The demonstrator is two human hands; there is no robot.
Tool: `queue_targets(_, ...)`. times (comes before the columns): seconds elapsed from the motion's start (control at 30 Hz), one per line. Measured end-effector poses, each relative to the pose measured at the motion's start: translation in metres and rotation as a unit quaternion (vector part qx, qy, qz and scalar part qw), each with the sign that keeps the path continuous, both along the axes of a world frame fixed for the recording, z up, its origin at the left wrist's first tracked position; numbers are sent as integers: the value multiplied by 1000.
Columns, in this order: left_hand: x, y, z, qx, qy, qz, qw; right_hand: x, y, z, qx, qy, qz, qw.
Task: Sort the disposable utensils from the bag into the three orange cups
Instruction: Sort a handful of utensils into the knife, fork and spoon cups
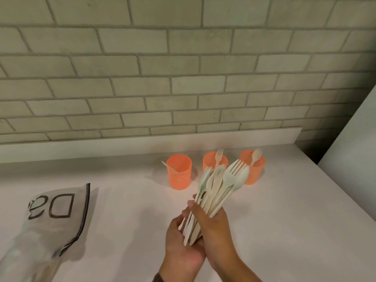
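A mixed bundle of disposable utensils (215,192), its handles clamped in the curled fingers of the left hand (181,247) and right hand (215,226) over the counter (284,220), is best thinned one piece at a time into the matching orange cups (179,173) just behind.

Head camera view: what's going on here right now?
A person's left grip and right grip together hold a fanned bundle of pale disposable utensils above the white counter. Three orange cups stand behind it: the left cup holds what looks like a knife, the middle cup a fork, the right cup a spoon. The clear bag lies at left. Most of the sorting is not yet done.
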State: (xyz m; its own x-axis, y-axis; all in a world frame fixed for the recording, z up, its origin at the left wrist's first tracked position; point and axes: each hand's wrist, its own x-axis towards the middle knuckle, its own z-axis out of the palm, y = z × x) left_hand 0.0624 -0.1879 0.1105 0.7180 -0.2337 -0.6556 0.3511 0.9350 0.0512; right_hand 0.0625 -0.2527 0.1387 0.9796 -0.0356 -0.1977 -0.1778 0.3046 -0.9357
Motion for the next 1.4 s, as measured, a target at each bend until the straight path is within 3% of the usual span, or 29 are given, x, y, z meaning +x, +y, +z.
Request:
queue_targets(0.1, 0, 1, -1, 4, -5, 5, 1000, -3, 1, 3, 22, 3, -5, 1000)
queue_targets(0.27, -1, 8, 5, 46, -28, -13, 998, 7, -11, -2, -35, -54, -6, 998)
queue_targets(0.5, -1, 6, 9, 47, -50, -12, 998, -2, -4, -24, -15, 15, 35, 999)
queue_targets(0.6, 2, 9, 5, 116, -87, -26, 989, 1, -16, -17, 2, 5, 8, 1000)
queue_targets(0.7, 3, 13, 8, 341, -141, -54, 928, 0, -25, -17, -26, 15, 6, 1000)
queue_targets(0.8, 5, 17, 14, 543, -220, -127, 800, -4, -30, -24, -26, 51, 6, 998)
queue_targets(0.87, 9, 20, 15, 593, -255, -170, 744, -7, -34, -30, -34, 64, 7, 997)
queue_targets(0.93, 13, 20, 10, 613, -275, -186, 717, -9, -39, -34, -58, 72, 3, 996)
queue_targets(1.17, 32, -10, -3, 599, -309, -249, 695, -2, -74, -42, -78, 88, -19, 993)
queue_targets(1.33, 55, -43, -7, 563, -281, -194, 753, 18, -115, -47, -29, 102, -42, 993)
queue_targets(1.4, 71, -60, -6, 589, -274, -156, 744, 31, -142, -48, -19, 111, -51, 992)
